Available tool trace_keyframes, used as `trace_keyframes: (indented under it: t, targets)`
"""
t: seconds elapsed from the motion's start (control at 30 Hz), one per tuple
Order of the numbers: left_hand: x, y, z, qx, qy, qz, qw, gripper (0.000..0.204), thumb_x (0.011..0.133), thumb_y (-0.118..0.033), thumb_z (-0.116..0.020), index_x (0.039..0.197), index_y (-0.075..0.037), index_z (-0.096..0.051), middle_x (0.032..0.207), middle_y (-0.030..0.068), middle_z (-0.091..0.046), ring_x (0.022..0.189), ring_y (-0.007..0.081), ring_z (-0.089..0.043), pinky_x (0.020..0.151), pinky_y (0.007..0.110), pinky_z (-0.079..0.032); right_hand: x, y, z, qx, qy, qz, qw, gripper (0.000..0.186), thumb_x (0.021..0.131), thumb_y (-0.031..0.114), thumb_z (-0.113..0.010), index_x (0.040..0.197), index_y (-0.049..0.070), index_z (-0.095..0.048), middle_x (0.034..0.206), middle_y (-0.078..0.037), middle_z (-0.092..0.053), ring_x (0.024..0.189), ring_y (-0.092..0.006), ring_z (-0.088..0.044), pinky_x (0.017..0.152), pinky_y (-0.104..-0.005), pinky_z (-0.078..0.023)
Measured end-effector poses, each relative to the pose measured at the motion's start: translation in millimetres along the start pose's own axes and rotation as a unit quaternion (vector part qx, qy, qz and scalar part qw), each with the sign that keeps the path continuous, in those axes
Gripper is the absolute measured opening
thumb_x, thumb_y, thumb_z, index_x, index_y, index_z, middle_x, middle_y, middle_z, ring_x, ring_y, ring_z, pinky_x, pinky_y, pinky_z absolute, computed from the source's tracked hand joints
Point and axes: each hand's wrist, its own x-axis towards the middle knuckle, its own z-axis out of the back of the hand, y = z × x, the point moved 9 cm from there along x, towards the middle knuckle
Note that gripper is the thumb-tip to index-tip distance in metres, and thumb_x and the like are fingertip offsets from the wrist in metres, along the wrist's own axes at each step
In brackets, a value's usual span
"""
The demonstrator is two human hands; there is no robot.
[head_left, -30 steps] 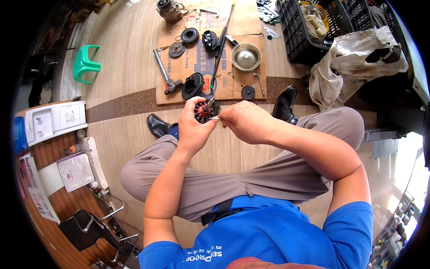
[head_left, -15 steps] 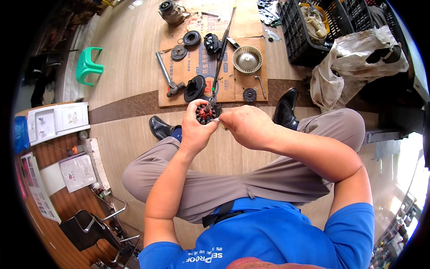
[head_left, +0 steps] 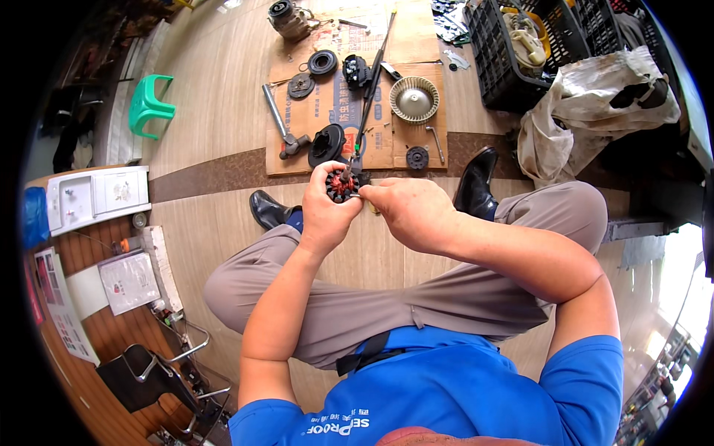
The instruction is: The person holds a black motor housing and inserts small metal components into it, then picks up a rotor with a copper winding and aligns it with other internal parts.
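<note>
My left hand (head_left: 327,217) is wrapped round a motor armature (head_left: 341,186), a round black-toothed core with red windings and a shaft pointing away from me. Against its right edge, my right hand (head_left: 418,213) pinches a small thin metal piece (head_left: 358,196); the fingers cover most of it, so its kind does not show. Just beyond the armature lies a black round motor housing (head_left: 326,144). A hammer (head_left: 281,123) with a metal handle rests left of that housing. To the right are a blower wheel (head_left: 414,100) and a small dark disc (head_left: 417,157).
Flattened cardboard (head_left: 379,156) lies on the floor under the parts. A compressor-like unit (head_left: 291,21), a black ring (head_left: 323,62) and a long dark rod (head_left: 376,68) are on it. Black crates (head_left: 513,85) and a stained cloth (head_left: 565,93) stand right; a green stool (head_left: 152,108) stands left.
My right hand has shifted slightly left, its fingertips now closer to the armature's edge. Less of the thin metal piece shows. My left hand keeps its hold on the armature.
</note>
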Motion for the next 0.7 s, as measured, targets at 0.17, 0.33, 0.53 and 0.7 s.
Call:
trace_keyframes:
  t: [0.17,0.33,0.53,0.7]
  targets:
    - [0.3,0.5,-1.8,-0.007,-0.003,0.003,1.0,0.045,0.072,0.001,-0.072,0.113,-0.005,-0.053,0.088,0.0009,-0.063,0.077,0.0068,-0.059,0.07,0.024,-0.051,-1.1,-0.6,-0.9,-0.004,-0.009,-0.003,1.0,0.032,0.083,0.004,-0.054,0.114,0.008,-0.061,0.092,-0.01,-0.066,0.09,-0.0323,-0.066,0.074,-0.0443,-0.053]
    - [-0.3,6.2,-1.6,-0.039,-0.009,0.02,0.999,0.044,0.073,0.002,-0.072,0.113,-0.004,-0.052,0.089,0.0009,-0.063,0.077,0.0061,-0.059,0.07,0.024,-0.051,0.1,-0.1,-1.1,-0.007,-0.021,0.002,1.0,0.033,0.083,0.004,-0.055,0.115,0.008,-0.061,0.092,-0.01,-0.066,0.09,-0.0329,-0.066,0.074,-0.0445,-0.053]
    - [2.6,2.1,-4.3,-0.019,0.015,0.003,1.0,0.045,0.073,0.0,-0.074,0.112,-0.004,-0.052,0.087,0.0002,-0.063,0.076,0.0056,-0.059,0.069,0.023,-0.051,1.9,3.0,9.2,-0.041,0.019,0.007,0.999,0.031,0.082,0.003,-0.055,0.111,0.008,-0.063,0.092,-0.011,-0.067,0.09,-0.033,-0.067,0.075,-0.0443,-0.054]
    - [3.3,2.3,-4.4,-0.025,0.013,-0.007,1.0,0.045,0.073,-0.001,-0.077,0.111,-0.004,-0.052,0.086,0.0002,-0.063,0.075,0.0052,-0.059,0.067,0.022,-0.051,2.3,5.5,13.0,-0.031,0.015,0.01,0.999,0.028,0.082,0.003,-0.055,0.108,0.009,-0.064,0.093,-0.011,-0.067,0.091,-0.0327,-0.067,0.076,-0.0439,-0.054]
